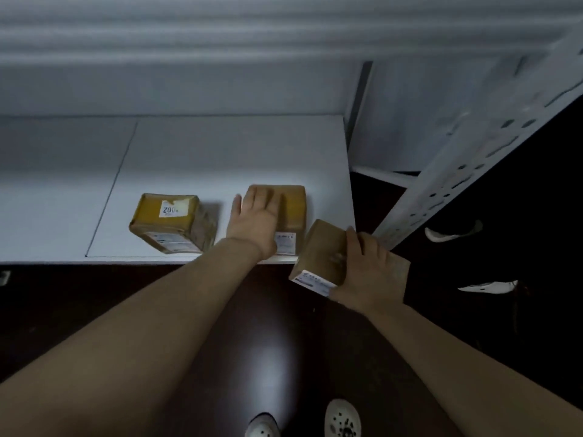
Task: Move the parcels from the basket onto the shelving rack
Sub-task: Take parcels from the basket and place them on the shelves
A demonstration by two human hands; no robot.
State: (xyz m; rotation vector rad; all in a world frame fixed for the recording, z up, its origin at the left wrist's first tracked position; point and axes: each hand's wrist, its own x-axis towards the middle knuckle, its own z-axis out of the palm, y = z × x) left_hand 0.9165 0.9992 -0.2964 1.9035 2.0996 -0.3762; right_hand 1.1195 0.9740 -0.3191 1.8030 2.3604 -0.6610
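Left of centre, the labelled parcel (172, 223) sits squarely on the white shelf (220, 152). Just right of it the left hand (257, 220) lies flat, fingers straight, on the middle parcel (293, 206), likely steadying it near the front edge. Further right, the right hand (370, 269) grips a third parcel (321, 247), tilted over the shelf's front corner beside the upright (457, 159), seemingly bound for the last gap.

Rested near the white shelf (220, 152) front edge: yellow-taped parcel (172, 223) and, apart to its right, second parcel (293, 203). Held tilted beyond the corner: third parcel (318, 244).
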